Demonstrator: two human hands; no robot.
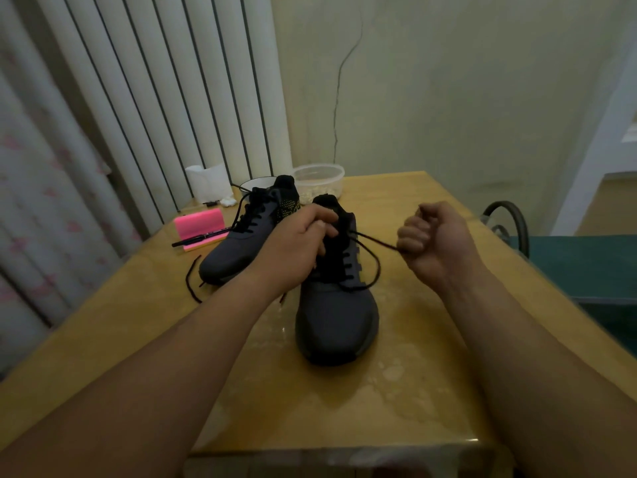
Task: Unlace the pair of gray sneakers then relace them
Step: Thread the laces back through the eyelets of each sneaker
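The black lace (pixel 379 243) looked soft and limp, so I judged it best pinched near its tip and drawn straight. The right hand (pixel 431 236) was fisted round its end, at three o'clock from the near gray sneaker (pixel 336 312), which sat mid-table (pixel 431 374). The left hand (pixel 296 243) gripped that shoe at its black tongue. The second sneaker (pixel 241 243) stood at ten o'clock — laced, its ends loose.

Right hand (pixel 431 239) pinches black lace (pixel 374 240) of near gray sneaker (pixel 336 315); left hand (pixel 296 246) grips its tongue.
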